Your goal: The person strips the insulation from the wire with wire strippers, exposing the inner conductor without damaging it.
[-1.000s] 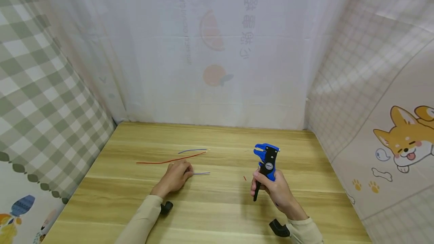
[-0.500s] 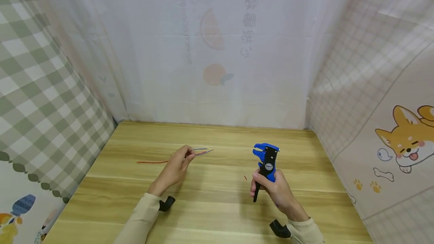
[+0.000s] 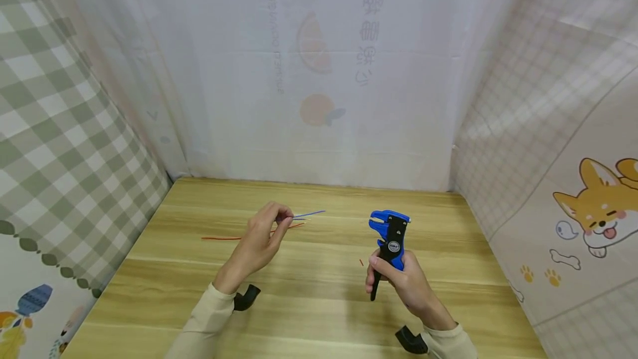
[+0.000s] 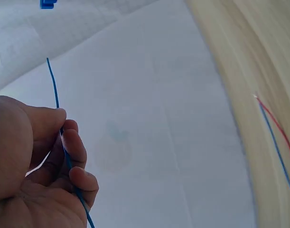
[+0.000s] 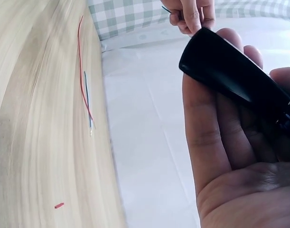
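My left hand (image 3: pixel 261 237) pinches a blue wire (image 4: pixel 54 85) between thumb and fingers, raised over the table. The wire's free end points right in the head view, and its other end runs down past the fingers in the left wrist view. My right hand (image 3: pixel 406 281) grips a black and blue wire stripper (image 3: pixel 390 231) by its handles, jaws upward and parted with nothing between them. A red wire (image 5: pixel 80 61) lies on the table beyond the left hand, partly hidden by it in the head view. Beside it lies another blue wire (image 5: pixel 87 95) with a bare tip.
A short red piece of insulation (image 3: pixel 361 262) lies on the wooden table (image 3: pixel 319 303), left of the stripper. A pale curtain (image 3: pixel 319 148) hangs along the table's back edge, with checked cloth (image 3: pixel 75 115) at the left side.
My left hand has picked the blue wire up off the table, lifting it and carrying it away toward the back. My right hand with the stripper has hardly moved.
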### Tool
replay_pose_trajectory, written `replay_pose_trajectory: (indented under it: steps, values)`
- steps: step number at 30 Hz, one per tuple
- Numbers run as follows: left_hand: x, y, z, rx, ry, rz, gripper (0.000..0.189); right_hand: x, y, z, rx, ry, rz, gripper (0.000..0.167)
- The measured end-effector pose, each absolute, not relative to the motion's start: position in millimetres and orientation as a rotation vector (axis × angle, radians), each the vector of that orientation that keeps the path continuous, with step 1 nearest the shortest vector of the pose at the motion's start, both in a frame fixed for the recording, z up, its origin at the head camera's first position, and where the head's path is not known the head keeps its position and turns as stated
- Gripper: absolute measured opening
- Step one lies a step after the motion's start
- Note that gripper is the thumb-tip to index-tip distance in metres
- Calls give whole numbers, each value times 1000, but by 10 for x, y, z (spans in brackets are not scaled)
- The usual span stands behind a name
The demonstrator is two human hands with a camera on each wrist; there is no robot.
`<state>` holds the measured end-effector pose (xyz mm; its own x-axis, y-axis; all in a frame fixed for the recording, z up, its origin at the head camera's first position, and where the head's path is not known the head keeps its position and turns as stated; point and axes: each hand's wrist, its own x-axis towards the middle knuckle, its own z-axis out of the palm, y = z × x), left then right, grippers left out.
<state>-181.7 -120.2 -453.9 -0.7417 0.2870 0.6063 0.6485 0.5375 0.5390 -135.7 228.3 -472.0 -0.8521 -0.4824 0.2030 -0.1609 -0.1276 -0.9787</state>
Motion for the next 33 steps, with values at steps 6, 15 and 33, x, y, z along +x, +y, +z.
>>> replay_pose_trajectory:
  steps: [6,15,33]
  values:
    - [-1745,-1112,-4351,-781,-2236,-1033,10,-1329,2236,-4629,-792,1870,-2095,18]
    - [-1669,-1001,-4192,-820,-2105,-1000,15,-1292,2164,-4565,-775,1866,-2080,19]
    - [-1573,-861,-4055,-817,-2079,-963,15,-1267,2057,-4487,-822,1756,-2087,26]
